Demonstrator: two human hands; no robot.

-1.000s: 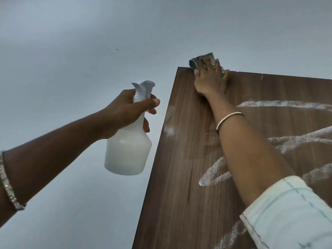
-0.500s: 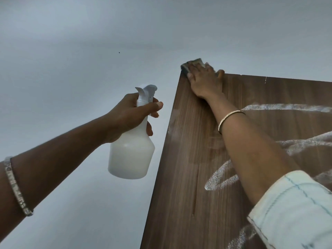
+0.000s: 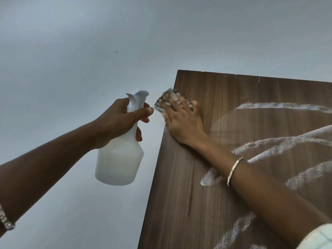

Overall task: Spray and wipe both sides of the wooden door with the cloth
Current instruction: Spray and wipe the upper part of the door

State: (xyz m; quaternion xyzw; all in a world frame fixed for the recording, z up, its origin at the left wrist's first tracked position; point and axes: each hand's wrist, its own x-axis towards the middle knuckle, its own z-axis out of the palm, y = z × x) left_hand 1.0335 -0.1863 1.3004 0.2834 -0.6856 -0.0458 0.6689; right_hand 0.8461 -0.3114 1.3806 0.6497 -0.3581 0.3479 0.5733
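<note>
Your right hand (image 3: 181, 121), fingers straight, presses the cloth (image 3: 162, 102) on the wooden door (image 3: 179, 194) at its left edge near the top, foam streaks (image 3: 280, 141) lying rightward and below it, while your left hand (image 3: 118, 121) grips the spray bottle (image 3: 119, 162) just off that edge.

Your left hand (image 3: 122, 121) is raised at left, gripping the spray bottle (image 3: 118, 164); your right hand (image 3: 183, 123) reaches farther, fingers flat.

Soft even light (blurred wiping hand (image 3: 181, 121)).
</note>
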